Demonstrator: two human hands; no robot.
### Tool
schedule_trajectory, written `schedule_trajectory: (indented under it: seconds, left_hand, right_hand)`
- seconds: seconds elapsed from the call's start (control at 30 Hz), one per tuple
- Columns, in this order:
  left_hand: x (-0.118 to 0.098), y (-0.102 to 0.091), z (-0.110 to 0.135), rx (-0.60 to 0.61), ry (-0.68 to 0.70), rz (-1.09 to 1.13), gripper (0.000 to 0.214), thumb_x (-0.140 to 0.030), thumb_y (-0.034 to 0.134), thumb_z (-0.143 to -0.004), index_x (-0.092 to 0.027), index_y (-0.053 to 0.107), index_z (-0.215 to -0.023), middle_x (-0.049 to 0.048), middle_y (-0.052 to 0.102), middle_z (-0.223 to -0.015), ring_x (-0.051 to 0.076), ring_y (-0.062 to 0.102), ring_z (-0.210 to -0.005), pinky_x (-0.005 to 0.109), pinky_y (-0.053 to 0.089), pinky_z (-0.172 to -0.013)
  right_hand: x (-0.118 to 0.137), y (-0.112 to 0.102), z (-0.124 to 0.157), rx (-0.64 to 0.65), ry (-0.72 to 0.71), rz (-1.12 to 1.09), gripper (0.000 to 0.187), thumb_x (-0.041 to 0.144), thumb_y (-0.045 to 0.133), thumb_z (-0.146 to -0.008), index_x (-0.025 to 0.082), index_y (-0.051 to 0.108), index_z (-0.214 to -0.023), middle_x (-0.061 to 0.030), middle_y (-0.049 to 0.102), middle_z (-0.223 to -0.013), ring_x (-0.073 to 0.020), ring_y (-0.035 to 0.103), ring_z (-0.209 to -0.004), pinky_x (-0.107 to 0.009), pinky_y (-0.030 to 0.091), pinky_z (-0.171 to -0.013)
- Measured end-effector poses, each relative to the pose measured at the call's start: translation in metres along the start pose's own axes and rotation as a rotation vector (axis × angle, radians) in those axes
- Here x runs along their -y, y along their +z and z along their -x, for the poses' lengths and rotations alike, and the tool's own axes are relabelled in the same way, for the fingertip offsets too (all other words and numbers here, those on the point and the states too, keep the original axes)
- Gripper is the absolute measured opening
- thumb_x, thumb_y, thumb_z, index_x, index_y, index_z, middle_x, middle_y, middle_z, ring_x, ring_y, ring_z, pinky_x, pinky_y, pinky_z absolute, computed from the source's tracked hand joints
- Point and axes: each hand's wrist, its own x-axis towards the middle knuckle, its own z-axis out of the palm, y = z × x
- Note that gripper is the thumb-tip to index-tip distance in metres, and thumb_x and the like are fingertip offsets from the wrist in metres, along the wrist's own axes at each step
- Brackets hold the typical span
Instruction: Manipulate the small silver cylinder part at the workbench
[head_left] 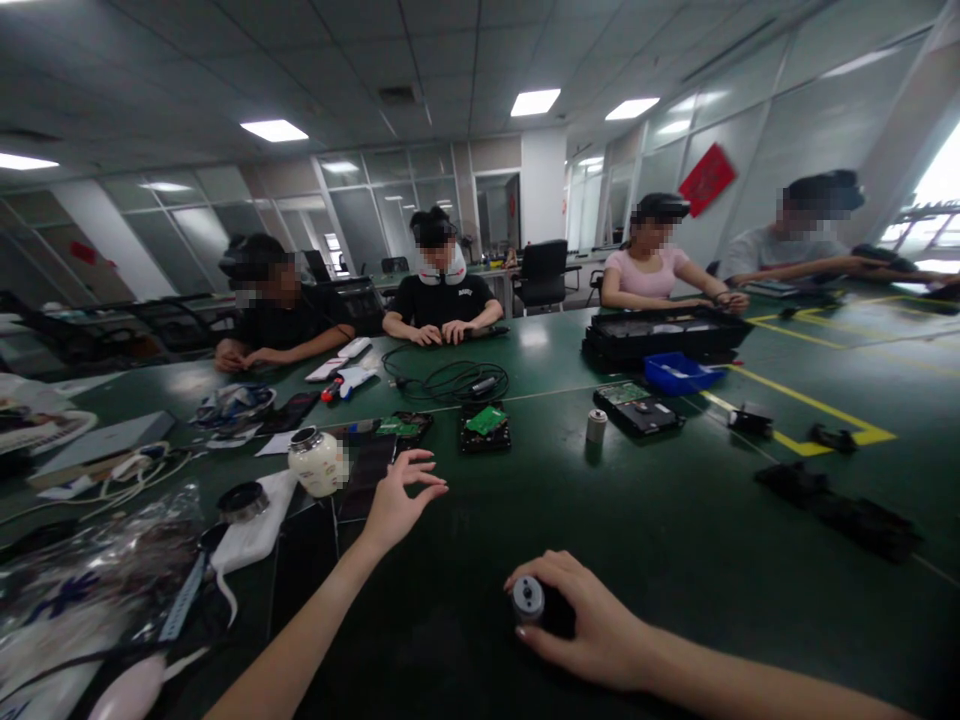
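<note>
Right of the jar (312, 466), my left hand (396, 503) hovers unclenched; farther right, nearer me, my right hand (596, 625) grips a cylinder (529, 598).

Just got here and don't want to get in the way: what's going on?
The camera wearer's right hand grips a small metal cylinder over the near part of the green table. The left hand is held out with nothing in it. A similar cylinder stands farther off, near a flat dark device. Co-workers are across the table.
</note>
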Motion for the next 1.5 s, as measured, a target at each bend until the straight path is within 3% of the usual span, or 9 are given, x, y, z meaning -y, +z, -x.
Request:
schedule_trajectory:
  seconds: [0.23, 0.37, 0.57, 0.87, 1.07, 1.13, 1.23, 1.4, 1.5]
  left_hand:
    - [-0.082, -0.002, 0.034, 0.108, 0.128, 0.261, 0.016, -0.034, 0.077, -0.075, -0.019, 0.075, -0.077, 0.0105, 0.064, -0.113, 0.025, 0.066, -0.097, 0.038, 0.052, -0.091]
    - [-0.105, 0.006, 0.056, 0.264, 0.098, 0.342, 0.013, -0.028, 0.081, -0.072, -0.02, 0.074, -0.08, 0.0065, 0.071, -0.098, 0.023, 0.068, -0.092, 0.035, 0.053, -0.087]
    - [-0.098, 0.024, 0.063, 0.413, 0.028, 0.399, 0.026, -0.015, 0.082, -0.068, -0.021, 0.069, -0.089, 0.0008, 0.075, -0.085, 0.019, 0.071, -0.081, 0.03, 0.054, -0.079]
    - [-0.095, 0.03, 0.07, 0.408, 0.029, 0.322, 0.014, -0.019, 0.078, -0.073, -0.022, 0.07, -0.084, 0.0003, 0.073, -0.088, 0.02, 0.069, -0.086, 0.031, 0.051, -0.082]
    - [-0.101, 0.014, 0.063, 0.578, 0.114, 0.286, 0.04, -0.012, 0.069, -0.08, -0.03, 0.062, -0.116, 0.0026, 0.06, -0.129, 0.023, 0.054, -0.119, 0.04, 0.038, -0.104]
    - [-0.101, 0.013, 0.062, 0.544, 0.111, 0.262, 0.046, -0.014, 0.074, -0.075, -0.029, 0.061, -0.116, 0.0034, 0.061, -0.129, 0.025, 0.051, -0.122, 0.043, 0.035, -0.105]
    - [-0.099, 0.018, 0.064, 0.475, 0.063, 0.219, 0.049, -0.021, 0.08, -0.071, -0.027, 0.06, -0.115, 0.0024, 0.074, -0.101, 0.027, 0.055, -0.114, 0.046, 0.036, -0.101]
    - [-0.098, 0.027, 0.07, 0.433, 0.037, 0.238, 0.016, -0.021, 0.077, -0.075, -0.023, 0.066, -0.087, 0.0027, 0.073, -0.097, 0.025, 0.064, -0.099, 0.038, 0.045, -0.088]
    - [-0.088, 0.027, 0.062, 0.274, -0.004, 0.32, 0.02, -0.019, 0.075, -0.077, -0.022, 0.057, -0.086, -0.0003, 0.075, -0.084, 0.022, 0.069, -0.087, 0.035, 0.047, -0.085]
  right_hand:
    - [-0.004, 0.003, 0.0, -0.014, -0.021, 0.025, 0.037, 0.027, 0.069, -0.076, 0.023, 0.06, -0.113, -0.0039, 0.066, -0.105, -0.0218, 0.057, -0.095, -0.036, 0.043, -0.087]
    - [-0.01, 0.008, 0.001, -0.052, -0.047, 0.066, 0.038, 0.028, 0.07, -0.075, 0.021, 0.06, -0.111, -0.005, 0.066, -0.099, -0.0218, 0.057, -0.09, -0.036, 0.043, -0.084]
    - [-0.013, 0.011, 0.001, -0.056, -0.051, 0.074, 0.035, 0.028, 0.069, -0.076, 0.02, 0.059, -0.109, -0.0055, 0.065, -0.101, -0.0215, 0.057, -0.091, -0.036, 0.043, -0.084]
    - [-0.014, 0.01, 0.0, -0.048, -0.067, 0.07, 0.035, 0.029, 0.069, -0.077, 0.019, 0.059, -0.108, -0.0058, 0.065, -0.1, -0.0214, 0.057, -0.091, -0.037, 0.044, -0.084]
    - [-0.014, 0.01, 0.001, -0.071, -0.089, 0.021, 0.037, 0.025, 0.068, -0.076, 0.019, 0.058, -0.112, -0.0068, 0.065, -0.106, -0.0222, 0.057, -0.097, -0.037, 0.044, -0.088]
    - [-0.014, 0.009, 0.0, -0.063, -0.086, 0.023, 0.035, 0.026, 0.068, -0.076, 0.02, 0.059, -0.11, -0.0056, 0.065, -0.101, -0.0216, 0.057, -0.093, -0.036, 0.044, -0.086]
    - [-0.013, 0.009, 0.0, -0.055, -0.083, 0.046, 0.031, 0.027, 0.068, -0.077, 0.02, 0.059, -0.105, -0.0045, 0.065, -0.095, -0.021, 0.057, -0.088, -0.036, 0.044, -0.082]
    - [-0.014, 0.009, -0.001, -0.045, -0.066, 0.046, 0.032, 0.027, 0.068, -0.077, 0.019, 0.059, -0.107, -0.0047, 0.065, -0.098, -0.0209, 0.056, -0.089, -0.035, 0.043, -0.082]
    - [-0.012, 0.008, -0.001, -0.04, -0.059, 0.043, 0.035, 0.029, 0.069, -0.077, 0.021, 0.059, -0.109, -0.0039, 0.066, -0.099, -0.021, 0.056, -0.09, -0.035, 0.042, -0.084]
